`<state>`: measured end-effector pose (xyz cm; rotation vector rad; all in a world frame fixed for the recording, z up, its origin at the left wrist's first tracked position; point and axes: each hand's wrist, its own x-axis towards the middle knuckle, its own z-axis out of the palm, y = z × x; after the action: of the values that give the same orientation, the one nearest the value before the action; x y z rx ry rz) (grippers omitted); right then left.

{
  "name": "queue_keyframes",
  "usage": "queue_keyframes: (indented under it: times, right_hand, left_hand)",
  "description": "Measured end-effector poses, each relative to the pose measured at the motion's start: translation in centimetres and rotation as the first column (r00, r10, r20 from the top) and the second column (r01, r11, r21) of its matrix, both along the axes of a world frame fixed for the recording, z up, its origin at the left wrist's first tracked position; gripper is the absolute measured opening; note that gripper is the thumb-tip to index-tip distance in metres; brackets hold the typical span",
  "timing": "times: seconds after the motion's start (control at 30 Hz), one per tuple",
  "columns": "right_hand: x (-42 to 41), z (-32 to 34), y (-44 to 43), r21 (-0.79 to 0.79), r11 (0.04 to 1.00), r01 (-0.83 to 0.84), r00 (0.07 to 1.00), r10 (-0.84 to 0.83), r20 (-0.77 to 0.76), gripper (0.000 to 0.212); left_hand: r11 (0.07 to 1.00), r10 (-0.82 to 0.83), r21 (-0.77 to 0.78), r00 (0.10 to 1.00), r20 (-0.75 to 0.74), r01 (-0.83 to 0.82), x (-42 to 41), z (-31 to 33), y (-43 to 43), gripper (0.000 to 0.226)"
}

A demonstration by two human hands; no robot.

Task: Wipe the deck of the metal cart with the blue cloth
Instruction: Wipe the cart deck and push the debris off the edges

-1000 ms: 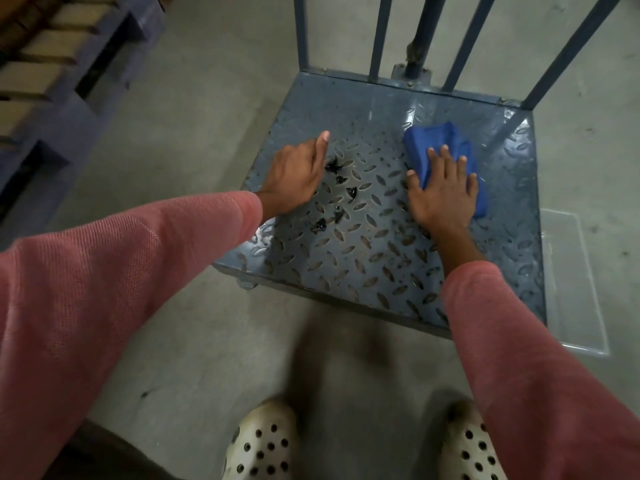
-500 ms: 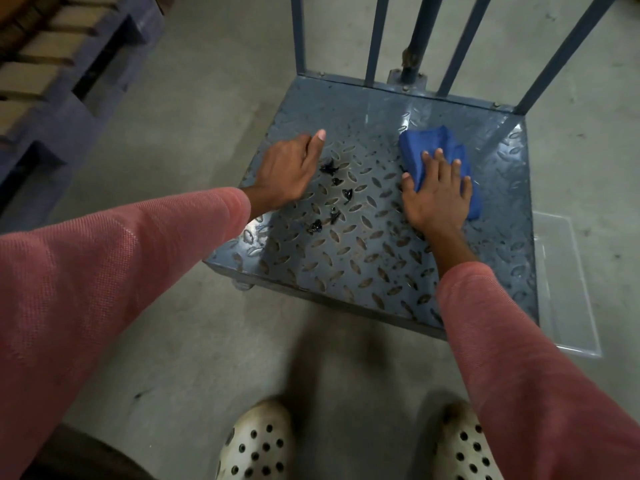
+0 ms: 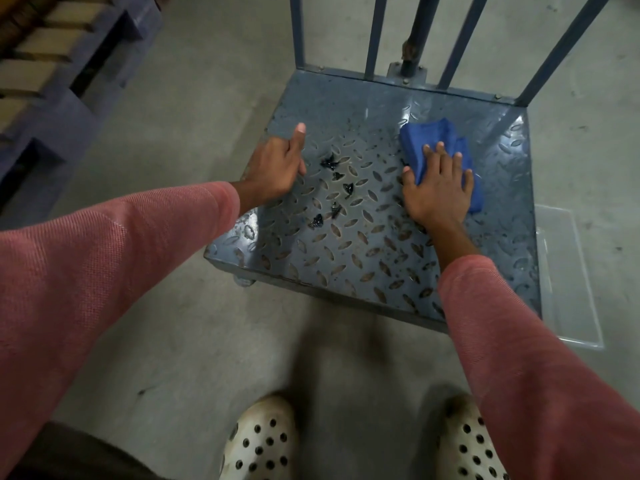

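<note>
The metal cart's deck (image 3: 346,268) is blue-grey tread plate with worn oval ridges. A folded blue cloth (image 3: 429,140) lies on its right half. My right hand (image 3: 438,188) presses flat on the cloth with straight, spread fingers. My left hand (image 3: 277,166) rests on the deck's left side, thumb pointing away from me, fingers curled down at the edge. Small black bits of debris (image 3: 334,188) lie scattered on the deck between my two hands.
Upright blue bars (image 3: 375,32) rise from the deck's far edge. A clear plastic lid or tray (image 3: 568,278) lies on the concrete floor right of the cart. A blue pallet (image 3: 59,81) stands at the far left. My two perforated white shoes (image 3: 263,441) are at the near edge.
My right hand and the blue cloth have slid a little nearer and leftward on the deck. My left hand has stayed at the left side.
</note>
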<state>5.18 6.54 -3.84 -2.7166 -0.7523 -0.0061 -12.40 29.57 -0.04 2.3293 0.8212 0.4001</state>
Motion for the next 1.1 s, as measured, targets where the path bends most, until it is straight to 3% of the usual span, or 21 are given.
queue_keyframes:
  times: [0.1, 0.2, 0.3, 0.4, 0.5, 0.77, 0.87, 0.97, 1.1]
  right_hand:
    - [-0.1, 0.0, 0.0, -0.008, 1.0, 0.0, 1.0, 0.0, 0.001, 0.066]
    - [-0.1, 0.0, 0.0, -0.014, 1.0, -0.001, 1.0, 0.001, -0.003, 0.066]
    - [-0.1, 0.1, 0.0, -0.02, 1.0, 0.0, 1.0, 0.0, -0.008, 0.066]
    - [-0.1, 0.1, 0.1, -0.027, 1.0, 0.0, 1.0, 0.0, -0.005, 0.066]
    - [-0.2, 0.1, 0.1, -0.029, 1.0, 0.002, 1.0, -0.002, -0.003, 0.067]
    - [-1.7, 1.3, -0.2, -0.052, 0.999, 0.001, 0.995, -0.006, -0.103, 0.071]
    - [-5.5, 2.1, -0.2, 0.161, 0.986, 0.032, 0.999, -0.035, 0.017, 0.063]
    - [-9.8, 2.7, 0.3, 0.382, 0.923, -0.039, 0.997, 0.01, 0.077, 0.049]
    - [-11.9, 2.4, 0.3, 0.286, 0.946, -0.152, 0.986, 0.126, 0.109, 0.05]
  left_hand:
    - [0.958, -0.034, 0.271, 0.975, -0.218, 0.094, -0.1, 0.6, -0.3, 0.077]
    - [0.828, -0.027, 0.517, 0.935, -0.353, 0.219, -0.6, 0.2, -0.5, 0.068]
    - [0.867, -0.046, 0.457, 0.944, -0.328, 0.201, -1.4, -0.9, -0.7, 0.075]
    - [0.974, -0.017, 0.217, 0.982, -0.188, 0.058, -1.2, -1.0, -1.6, 0.068]
    - [0.996, 0.078, -0.028, 0.989, -0.125, -0.082, -0.1, -0.1, -2.5, 0.064]
    - [0.94, 0.057, 0.337, 0.954, -0.294, 0.048, 0.6, -0.9, -3.6, 0.083]
    - [0.91, 0.035, 0.407, 0.963, -0.268, 0.08, 0.8, -1.1, -3.9, 0.086]
    - [0.889, 0.022, 0.449, 0.972, -0.233, 0.087, 1.2, -0.9, -3.9, 0.084]
    - [0.892, 0.048, 0.448, 0.977, -0.207, 0.051, 1.5, -0.2, -3.7, 0.083]
